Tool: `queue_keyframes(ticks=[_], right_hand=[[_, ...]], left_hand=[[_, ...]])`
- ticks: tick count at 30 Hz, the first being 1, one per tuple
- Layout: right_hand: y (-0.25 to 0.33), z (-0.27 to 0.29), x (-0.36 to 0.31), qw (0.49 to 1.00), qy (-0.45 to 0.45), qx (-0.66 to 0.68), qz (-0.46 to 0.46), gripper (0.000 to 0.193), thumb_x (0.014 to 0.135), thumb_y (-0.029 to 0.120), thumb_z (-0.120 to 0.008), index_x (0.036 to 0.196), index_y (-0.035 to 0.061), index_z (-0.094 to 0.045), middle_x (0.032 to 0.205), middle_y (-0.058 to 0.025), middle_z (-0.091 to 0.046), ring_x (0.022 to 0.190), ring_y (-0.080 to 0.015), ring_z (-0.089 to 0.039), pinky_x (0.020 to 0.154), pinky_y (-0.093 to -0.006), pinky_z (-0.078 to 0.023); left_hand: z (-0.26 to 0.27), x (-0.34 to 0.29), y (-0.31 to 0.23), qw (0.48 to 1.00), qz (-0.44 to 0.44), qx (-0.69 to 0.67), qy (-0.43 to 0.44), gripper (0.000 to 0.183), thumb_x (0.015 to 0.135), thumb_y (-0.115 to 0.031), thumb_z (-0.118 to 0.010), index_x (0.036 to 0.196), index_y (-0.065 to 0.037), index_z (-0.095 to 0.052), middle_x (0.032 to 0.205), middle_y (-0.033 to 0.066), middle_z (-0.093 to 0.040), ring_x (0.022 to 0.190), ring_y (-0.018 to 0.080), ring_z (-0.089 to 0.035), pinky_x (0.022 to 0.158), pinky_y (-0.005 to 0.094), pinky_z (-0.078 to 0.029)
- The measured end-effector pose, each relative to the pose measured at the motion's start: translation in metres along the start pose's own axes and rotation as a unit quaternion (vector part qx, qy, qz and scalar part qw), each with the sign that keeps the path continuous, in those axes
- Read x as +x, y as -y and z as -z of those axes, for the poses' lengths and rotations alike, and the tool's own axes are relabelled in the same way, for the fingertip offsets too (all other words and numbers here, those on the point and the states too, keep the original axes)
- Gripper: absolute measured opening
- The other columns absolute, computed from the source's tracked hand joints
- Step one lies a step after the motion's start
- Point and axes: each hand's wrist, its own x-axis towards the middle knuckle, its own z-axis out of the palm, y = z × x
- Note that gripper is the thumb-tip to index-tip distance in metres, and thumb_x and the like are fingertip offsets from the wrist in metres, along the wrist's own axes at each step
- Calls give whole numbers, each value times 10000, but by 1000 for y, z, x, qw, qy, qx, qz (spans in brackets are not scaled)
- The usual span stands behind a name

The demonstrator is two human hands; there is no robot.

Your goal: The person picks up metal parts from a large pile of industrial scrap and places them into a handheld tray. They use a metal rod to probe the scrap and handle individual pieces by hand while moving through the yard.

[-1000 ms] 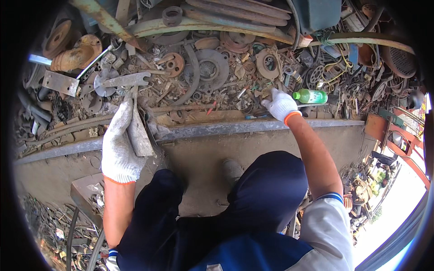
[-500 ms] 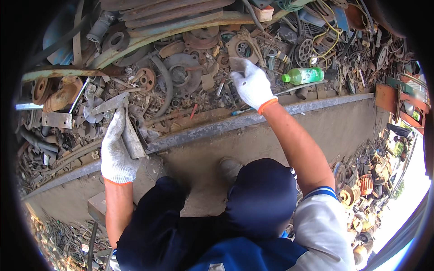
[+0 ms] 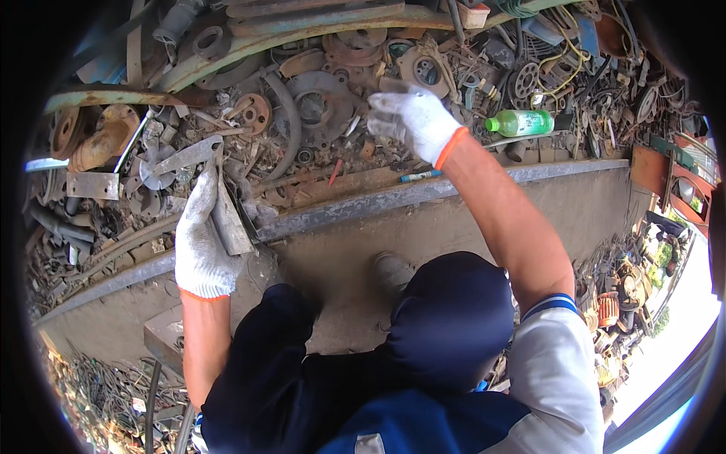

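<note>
My left hand (image 3: 204, 246), in a white glove with an orange cuff, is closed on a grey angled metal bracket (image 3: 233, 225). A flat metal strip (image 3: 187, 157) stretches up and left from the bracket's top end; I cannot tell whether the two are joined. My right hand (image 3: 416, 121), gloved the same way, hovers over the scrap heap with its fingers spread and slightly blurred. Nothing shows clearly in it. Below its fingers are a round flange plate (image 3: 318, 110) and loose metal bits. A blue marker-like tube (image 3: 420, 175) lies near the right wrist.
A long metal rail (image 3: 378, 198) edges the scrap heap in front of my legs. To the right lies a green plastic bottle (image 3: 520, 122). A rusty pipe elbow (image 3: 106, 136) sits at the left, and more scrap (image 3: 624, 303) is piled at the lower right.
My right hand has shifted slightly left relative to the scrap, and its fingers are spread wider. The left hand keeps its grip on the bracket. The whole view has shifted a little.
</note>
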Motion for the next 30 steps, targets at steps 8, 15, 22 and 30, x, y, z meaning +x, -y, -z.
queue_keyframes(ticks=[8, 15, 22, 30], right_hand=[[21, 58, -13, 798, -7, -582, 156, 377, 971, 180, -654, 1289, -23, -655, 1117, -201, -754, 1001, -328, -742, 918, -430, -586], [-34, 34, -36, 628, -19, -778, 4, 325, 966, 298, -622, 1087, 12, -716, 1090, -263, -752, 1053, -437, -723, 936, -512, -564], [-52, 40, -22, 695, -95, -687, 187, 385, 930, 331, -706, 1225, 84, -698, 1041, -213, -745, 987, -402, -720, 887, -507, -571], [-67, 45, -2, 842, -38, -521, 134, 447, 958, 229, -738, 1340, 44, -595, 1032, -168, -745, 908, -297, -746, 808, -450, -586]], left_hand=[[21, 0, -9, 1000, -13, -7, 20, 321, 1094, -333, -570, 1294, -100, -662, 1106, 77, -743, 767, 249, -757, 708, 475, -662], [19, 3, -7, 1000, -5, -5, 0, 354, 1087, -367, -582, 1298, -95, -663, 1052, 64, -732, 753, 232, -734, 713, 466, -651], [23, 4, -8, 999, 7, -7, 35, 368, 1081, -366, -591, 1306, -82, -657, 1066, 72, -734, 779, 234, -747, 723, 472, -653], [18, 6, -6, 999, 5, -18, 26, 363, 1079, -349, -589, 1330, -93, -646, 1113, 76, -730, 794, 244, -754, 740, 485, -646]])
